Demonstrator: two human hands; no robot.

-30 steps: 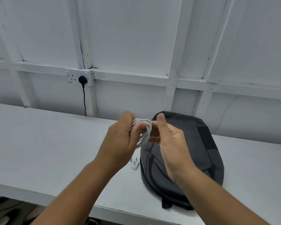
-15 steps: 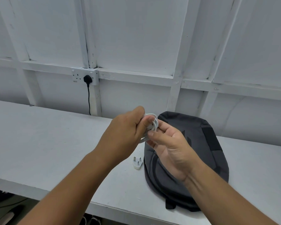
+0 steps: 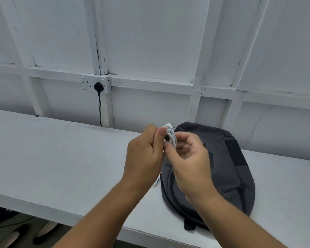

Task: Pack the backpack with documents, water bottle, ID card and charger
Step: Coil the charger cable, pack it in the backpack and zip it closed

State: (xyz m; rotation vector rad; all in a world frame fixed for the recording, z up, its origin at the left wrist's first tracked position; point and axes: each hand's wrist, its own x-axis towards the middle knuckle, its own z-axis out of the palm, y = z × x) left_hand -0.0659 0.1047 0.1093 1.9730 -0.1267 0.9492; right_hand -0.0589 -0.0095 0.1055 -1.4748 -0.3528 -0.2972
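Left hand [image 3: 144, 154] pinches the white charger cable [image 3: 170, 138] coil tight. Right hand [image 3: 190, 158] has curled in w/ fingers hooked on the loops, no longer flat. Coil's nearly done. Backpack [image 3: 229, 169] lies shut just under right hand.

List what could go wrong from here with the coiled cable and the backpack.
1. The white cable coil is pinched only between the left hand and the right hand; loosening either grip may let the loops spring apart.
2. The white plug is mostly hidden behind the left wrist beside the backpack, so it might be left behind.
3. The backpack shows no open pocket, so one hand must probably release the coil first.
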